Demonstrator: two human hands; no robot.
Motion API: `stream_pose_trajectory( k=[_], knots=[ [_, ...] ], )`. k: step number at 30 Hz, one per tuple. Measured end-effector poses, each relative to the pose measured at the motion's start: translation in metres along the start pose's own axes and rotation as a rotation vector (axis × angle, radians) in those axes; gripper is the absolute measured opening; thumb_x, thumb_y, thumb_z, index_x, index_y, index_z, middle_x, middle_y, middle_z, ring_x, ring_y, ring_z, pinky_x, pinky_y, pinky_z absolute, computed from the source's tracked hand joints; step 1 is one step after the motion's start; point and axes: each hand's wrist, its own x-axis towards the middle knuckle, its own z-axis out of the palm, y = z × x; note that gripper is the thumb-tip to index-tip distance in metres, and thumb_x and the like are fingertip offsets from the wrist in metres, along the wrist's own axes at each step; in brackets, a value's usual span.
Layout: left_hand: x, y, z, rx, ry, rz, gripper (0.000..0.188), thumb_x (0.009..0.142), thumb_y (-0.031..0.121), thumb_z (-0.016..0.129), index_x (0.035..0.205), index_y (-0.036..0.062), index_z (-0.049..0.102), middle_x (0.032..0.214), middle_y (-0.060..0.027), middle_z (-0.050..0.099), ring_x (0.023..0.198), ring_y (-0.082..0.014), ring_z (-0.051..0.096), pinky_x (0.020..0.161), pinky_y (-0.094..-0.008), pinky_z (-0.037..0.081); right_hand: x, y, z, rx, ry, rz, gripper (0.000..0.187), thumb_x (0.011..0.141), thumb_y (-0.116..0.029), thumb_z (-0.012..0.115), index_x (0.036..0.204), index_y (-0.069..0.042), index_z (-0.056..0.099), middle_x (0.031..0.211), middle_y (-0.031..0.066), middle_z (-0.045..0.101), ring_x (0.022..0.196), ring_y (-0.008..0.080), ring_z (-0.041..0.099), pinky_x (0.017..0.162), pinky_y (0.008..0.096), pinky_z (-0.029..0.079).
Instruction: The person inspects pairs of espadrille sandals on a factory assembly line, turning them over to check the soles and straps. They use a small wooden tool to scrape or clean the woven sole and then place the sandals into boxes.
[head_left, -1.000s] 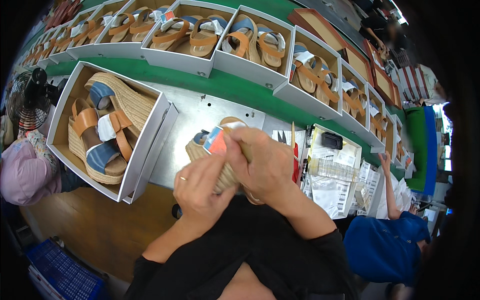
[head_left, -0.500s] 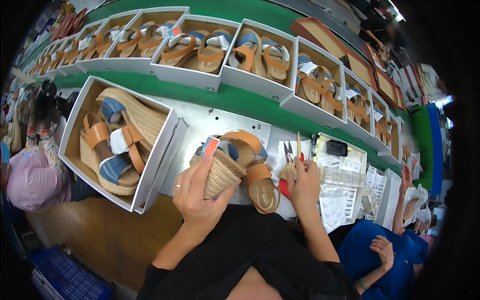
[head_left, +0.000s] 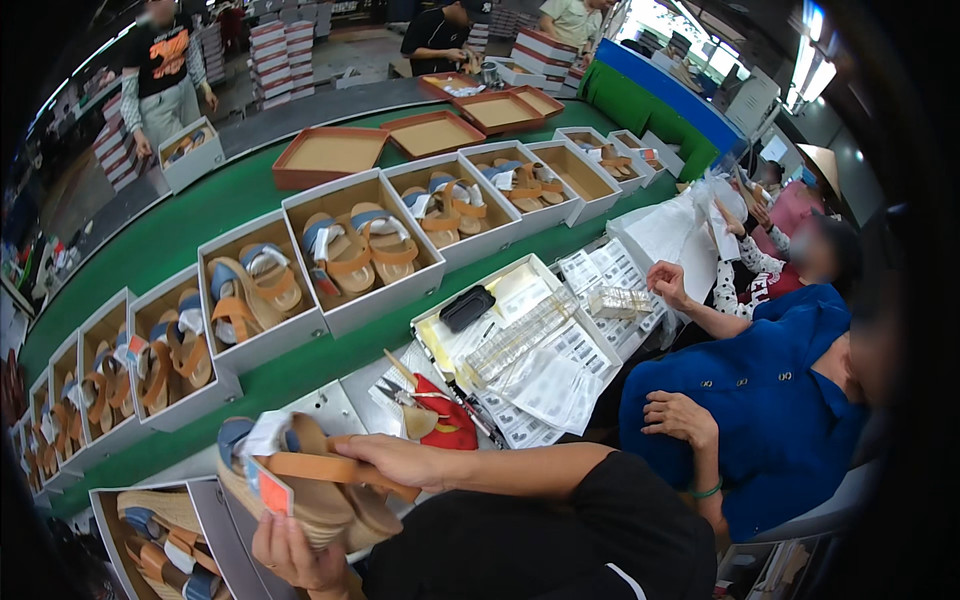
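Observation:
I hold a wedge sandal [head_left: 320, 485] with tan straps, a blue toe strap and a woven rope sole at the lower left. My left hand [head_left: 290, 555] grips its sole from below, next to an orange tag [head_left: 270, 492] on its side. My right hand [head_left: 395, 460] lies across the top, fingers on the tan strap. An open white box [head_left: 215, 520] with the matching sandal [head_left: 160, 545] sits just left of my hands.
Scissors [head_left: 400, 392] and a red cloth [head_left: 448, 422] lie ahead, beside a white tray [head_left: 520, 285] of label sheets. A green conveyor [head_left: 180, 235] carries several white boxes of sandals. A seated person in blue [head_left: 770, 400] is close on the right.
My right hand has left the tools by the tray and come back onto the sandal. The view has swung right, so the sandal and box now sit at the lower left.

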Motion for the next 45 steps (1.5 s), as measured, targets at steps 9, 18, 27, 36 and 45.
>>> stream_pose_trajectory(
  k=[9, 18, 27, 36, 45],
  knots=[
    [0.058, 0.035, 0.06, -0.425, -0.274, 0.219, 0.059, 0.075, 0.037, 0.082, 0.122, 0.0085, 0.06, 0.132, -0.0169, 0.054, 0.116, -0.0381, 0.052, 0.094, -0.0463, 0.045, -0.043, -0.056, -0.081, 0.151, 0.25, -0.469, 0.022, 0.095, -0.012, 0.052, 0.113, -0.002, 0.06, 0.103, 0.0049, 0.065, 0.094, 0.01, 0.06, 0.082, 0.0266, 0.05],
    [-0.062, -0.011, 0.138, -0.163, -0.811, -0.358, 0.055, 0.082, 0.024, 0.071, 0.129, 0.0005, 0.055, 0.143, -0.0248, 0.044, 0.133, -0.0427, 0.039, 0.109, -0.0534, 0.029, -0.13, -0.148, -0.362, -0.867, 1.283, -0.613, 0.027, 0.091, -0.025, 0.054, 0.102, -0.001, 0.061, 0.101, 0.0268, 0.064, 0.097, 0.0437, 0.062, 0.084, 0.0455, 0.049],
    [-0.079, -0.007, 0.145, -0.033, -0.81, -0.407, 0.051, 0.084, 0.032, 0.069, 0.125, 0.0046, 0.06, 0.14, -0.0236, 0.049, 0.13, -0.0417, 0.043, 0.11, -0.0519, 0.031, -0.166, -0.208, -0.57, -1.319, 1.831, 0.063, 0.031, 0.093, -0.026, 0.053, 0.121, -0.015, 0.062, 0.118, 0.0177, 0.064, 0.109, 0.0378, 0.061, 0.09, 0.0502, 0.049],
    [-0.056, -0.013, 0.14, 0.005, -0.75, -0.343, 0.051, 0.076, 0.035, 0.075, 0.115, 0.0038, 0.065, 0.13, -0.0213, 0.057, 0.122, -0.0404, 0.051, 0.105, -0.0526, 0.036, -0.013, -0.187, -0.543, -1.408, 1.316, -0.399, 0.036, 0.095, -0.033, 0.053, 0.092, 0.001, 0.066, 0.096, 0.0239, 0.066, 0.092, 0.0438, 0.061, 0.08, 0.0505, 0.046],
    [-0.057, -0.003, 0.141, -0.065, -0.763, -0.37, 0.054, 0.091, 0.047, 0.059, 0.13, 0.0104, 0.058, 0.144, -0.0138, 0.048, 0.133, -0.0298, 0.045, 0.11, -0.0447, 0.034, 0.01, -0.139, -0.566, -1.464, 1.07, -0.275, 0.032, 0.101, -0.026, 0.044, 0.113, 0.001, 0.058, 0.093, 0.0299, 0.064, 0.087, 0.0479, 0.06, 0.073, 0.0523, 0.045]
  ],
)
